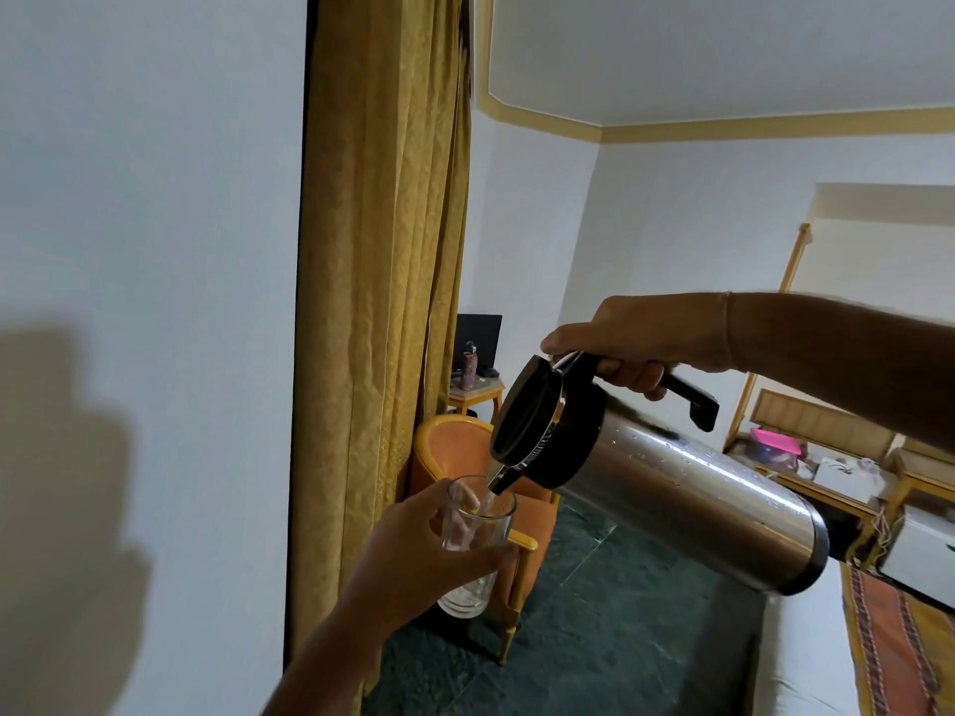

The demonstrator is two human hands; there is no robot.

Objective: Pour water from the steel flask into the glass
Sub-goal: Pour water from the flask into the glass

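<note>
My right hand (628,343) grips the black handle of the steel flask (687,488), which is tipped steeply down to the left with its black lid and spout lowest. Water droplets cling to its steel body. A thin stream of water runs from the spout into the clear glass (478,529). My left hand (424,550) holds that glass in the air, fingers wrapped around its middle, just under the spout. A little water sits at the glass's bottom.
A white wall fills the left, with a gold curtain (382,281) beside it. Below the glass stands an orange armchair (455,452) on dark green floor tiles. A small table (475,392) with a bottle is behind. A bed edge (806,658) lies at lower right.
</note>
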